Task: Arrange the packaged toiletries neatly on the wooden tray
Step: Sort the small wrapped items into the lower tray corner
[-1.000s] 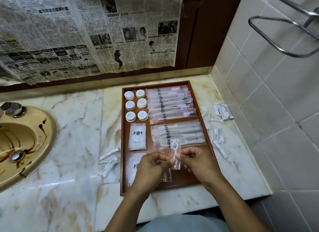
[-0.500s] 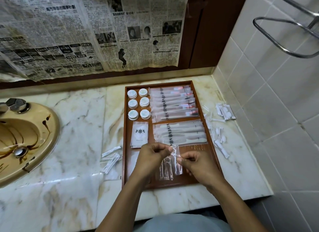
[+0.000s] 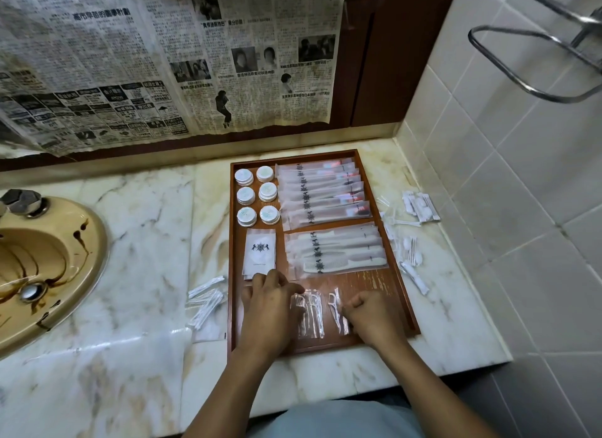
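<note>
The wooden tray (image 3: 400,294) lies on the marble counter. It holds several round white soaps (image 3: 257,196), a stack of toothbrush packets (image 3: 322,193), comb packets (image 3: 335,251) and a white sachet (image 3: 259,253). Clear floss-pick packets (image 3: 309,313) lie near the tray's front edge, with one more floss-pick packet (image 3: 335,312) to their right. My left hand (image 3: 270,310) lies flat over the left packets, fingers touching them. My right hand (image 3: 371,320) rests with curled fingers at the edge of the right floss-pick packet; whether it pinches the packet is hidden.
Loose white packets (image 3: 207,302) lie on the counter left of the tray, and cotton-bud packets (image 3: 413,235) lie to its right by the tiled wall. A beige sink (image 3: 49,268) is at far left. Newspaper (image 3: 163,62) covers the back wall.
Both hands have come down from holding a floss-pick packet above the tray; the packet now lies flat on the tray's front part beside the others.
</note>
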`<action>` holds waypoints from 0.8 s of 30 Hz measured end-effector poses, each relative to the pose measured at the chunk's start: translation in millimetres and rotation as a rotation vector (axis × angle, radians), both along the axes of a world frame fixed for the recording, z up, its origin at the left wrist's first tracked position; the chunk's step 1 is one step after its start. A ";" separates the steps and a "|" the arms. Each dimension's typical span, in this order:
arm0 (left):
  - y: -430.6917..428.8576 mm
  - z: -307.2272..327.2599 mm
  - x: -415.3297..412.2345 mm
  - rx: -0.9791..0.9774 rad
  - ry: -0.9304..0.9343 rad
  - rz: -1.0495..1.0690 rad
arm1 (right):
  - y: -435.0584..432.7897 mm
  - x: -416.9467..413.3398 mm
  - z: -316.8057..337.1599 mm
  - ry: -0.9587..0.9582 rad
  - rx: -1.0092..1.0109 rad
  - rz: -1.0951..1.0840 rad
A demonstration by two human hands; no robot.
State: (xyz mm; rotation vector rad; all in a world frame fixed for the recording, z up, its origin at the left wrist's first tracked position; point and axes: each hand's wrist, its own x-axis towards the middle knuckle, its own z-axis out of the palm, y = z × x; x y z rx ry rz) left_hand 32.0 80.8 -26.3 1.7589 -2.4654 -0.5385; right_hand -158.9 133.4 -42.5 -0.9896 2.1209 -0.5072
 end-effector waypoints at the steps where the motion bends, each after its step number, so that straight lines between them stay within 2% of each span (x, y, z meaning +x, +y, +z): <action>1: 2.6 0.3 0.8 0.001 -0.031 -0.015 | -0.3 0.6 0.1 0.044 0.001 0.015; 6: 9.3 -1.1 3.8 0.023 -0.158 -0.060 | 0.8 2.0 -4.0 0.197 -0.009 0.120; 9: 9.3 -4.4 6.7 -0.010 -0.205 -0.075 | 1.3 2.3 -5.3 0.271 -0.088 0.194; 11: 8.6 -4.7 7.6 -0.018 -0.221 -0.080 | 3.2 2.1 -8.4 0.265 -0.166 0.281; 14: 8.2 -4.1 6.8 -0.015 -0.222 -0.077 | 6.3 2.8 -13.2 0.213 -0.178 0.369; 24: 9.7 -5.3 7.3 -0.016 -0.219 -0.026 | 3.8 5.6 -16.2 0.234 -0.187 0.366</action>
